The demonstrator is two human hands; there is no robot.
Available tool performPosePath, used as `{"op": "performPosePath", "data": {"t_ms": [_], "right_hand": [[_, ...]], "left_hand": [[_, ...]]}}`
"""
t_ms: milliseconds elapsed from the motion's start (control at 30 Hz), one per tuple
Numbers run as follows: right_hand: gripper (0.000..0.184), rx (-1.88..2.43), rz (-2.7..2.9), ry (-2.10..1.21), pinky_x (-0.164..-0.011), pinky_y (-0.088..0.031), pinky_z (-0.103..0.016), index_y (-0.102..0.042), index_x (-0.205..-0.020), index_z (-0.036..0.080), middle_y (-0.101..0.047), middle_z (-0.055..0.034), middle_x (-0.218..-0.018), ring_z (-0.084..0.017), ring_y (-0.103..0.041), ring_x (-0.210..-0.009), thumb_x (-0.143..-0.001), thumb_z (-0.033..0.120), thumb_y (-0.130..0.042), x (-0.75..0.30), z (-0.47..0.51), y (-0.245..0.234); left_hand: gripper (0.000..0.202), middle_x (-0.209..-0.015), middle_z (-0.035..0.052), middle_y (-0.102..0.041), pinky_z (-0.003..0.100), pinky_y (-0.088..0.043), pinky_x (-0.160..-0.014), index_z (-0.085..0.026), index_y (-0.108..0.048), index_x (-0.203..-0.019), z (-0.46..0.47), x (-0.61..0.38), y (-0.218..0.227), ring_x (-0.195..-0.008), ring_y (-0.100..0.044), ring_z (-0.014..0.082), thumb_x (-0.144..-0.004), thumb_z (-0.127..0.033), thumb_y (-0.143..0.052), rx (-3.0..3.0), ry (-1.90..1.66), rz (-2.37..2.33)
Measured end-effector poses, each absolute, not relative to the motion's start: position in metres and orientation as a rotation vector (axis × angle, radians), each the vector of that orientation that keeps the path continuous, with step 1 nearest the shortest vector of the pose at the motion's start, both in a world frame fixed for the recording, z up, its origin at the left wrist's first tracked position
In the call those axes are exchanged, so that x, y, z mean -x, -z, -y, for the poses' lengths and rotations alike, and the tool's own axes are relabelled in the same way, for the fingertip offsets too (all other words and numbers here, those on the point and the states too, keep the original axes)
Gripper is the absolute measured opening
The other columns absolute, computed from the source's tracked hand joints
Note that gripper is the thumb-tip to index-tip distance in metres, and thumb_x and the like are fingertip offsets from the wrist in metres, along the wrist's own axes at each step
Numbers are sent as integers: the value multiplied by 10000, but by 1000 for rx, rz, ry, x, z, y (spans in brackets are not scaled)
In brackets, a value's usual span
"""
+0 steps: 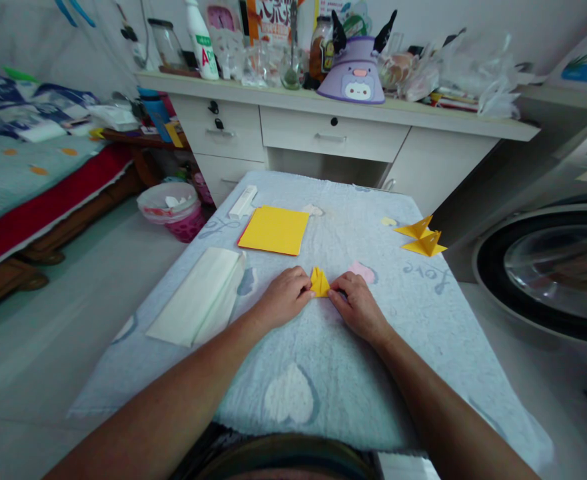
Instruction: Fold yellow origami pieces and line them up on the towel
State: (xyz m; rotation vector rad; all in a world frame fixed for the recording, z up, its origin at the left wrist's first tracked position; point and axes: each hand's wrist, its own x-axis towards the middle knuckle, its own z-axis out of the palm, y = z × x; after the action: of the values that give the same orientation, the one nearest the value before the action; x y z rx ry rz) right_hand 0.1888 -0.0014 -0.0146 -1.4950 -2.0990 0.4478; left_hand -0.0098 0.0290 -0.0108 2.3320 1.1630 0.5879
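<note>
Between my two hands, at the middle of the cloth-covered table (333, 360), is a small folded piece of yellow paper (319, 283). My left hand (288, 293) pinches its left edge, and my right hand (357, 301) pinches its lower right corner. Some of its folds are hidden behind my fingertips. Beyond my left hand lies a stack of square yellow paper (276, 230), with a thin red edge showing at its left. Finished-looking folded yellow paper figures (426, 241) with pointed tips rest near the right edge of the table.
A pale folded paper packet (196, 297) lies left of my forearm, and a small white box (243, 202) sits at the far left corner. Behind the table stands a white desk (293, 123) crowded with bottles and jars. A pink bin (186, 227) is on the left, a washing machine (553, 267) on the right.
</note>
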Motion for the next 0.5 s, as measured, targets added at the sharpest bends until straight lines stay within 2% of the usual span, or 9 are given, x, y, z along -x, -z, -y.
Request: {"op": "performPosePath", "data": {"t_ms": [500], "right_hand": [[156, 1662, 2028, -310, -809, -391, -359, -634, -733, 177, -592, -68, -804, -215, -521, -826, -864, 241, -577, -180, -5, 21]], "left_hand": [[152, -826, 28, -550, 332, -432, -809, -186, -584, -695, -25, 4, 10, -870, -542, 195, -838, -216, -630, -2357, -598, -1376]]}}
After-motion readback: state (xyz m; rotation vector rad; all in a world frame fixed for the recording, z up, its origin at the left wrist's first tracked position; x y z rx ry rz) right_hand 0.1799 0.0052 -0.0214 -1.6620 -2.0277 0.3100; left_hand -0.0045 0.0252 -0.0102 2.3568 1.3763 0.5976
